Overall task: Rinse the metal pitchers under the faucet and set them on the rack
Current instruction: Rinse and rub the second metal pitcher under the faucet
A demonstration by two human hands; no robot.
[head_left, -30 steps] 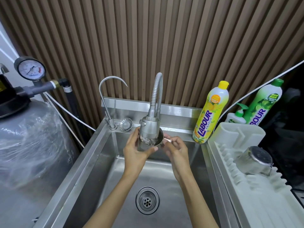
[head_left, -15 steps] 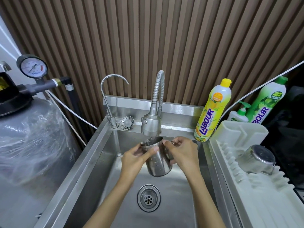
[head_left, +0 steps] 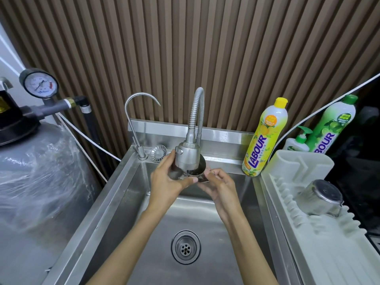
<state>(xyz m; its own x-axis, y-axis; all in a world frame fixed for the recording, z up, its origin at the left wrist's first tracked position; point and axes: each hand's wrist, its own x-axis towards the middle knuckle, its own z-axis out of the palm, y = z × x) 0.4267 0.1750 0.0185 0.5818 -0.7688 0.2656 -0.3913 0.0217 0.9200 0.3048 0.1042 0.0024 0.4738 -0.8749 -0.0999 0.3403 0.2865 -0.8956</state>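
Observation:
A small metal pitcher (head_left: 195, 171) is held right under the head of the flexible faucet (head_left: 188, 156), its open rim up against the spray head, which hides much of it. My left hand (head_left: 166, 182) wraps its left side with the thumb across the front. My right hand (head_left: 219, 184) grips its right side at the handle. Another metal pitcher (head_left: 319, 197) lies upside down and tilted on the white drying rack (head_left: 329, 243) to the right of the sink.
The steel sink (head_left: 123, 202) has its drain (head_left: 185, 246) below my hands. A thin gooseneck tap (head_left: 135, 124) and a strainer stand at the back left. Yellow (head_left: 265, 138) and green detergent bottles and a pump bottle stand at the back right. A wrapped tank with a gauge is on the left.
Half a second ago the pitcher was lowered and tilted over the basin. Both hands have raised it back up against the faucet head.

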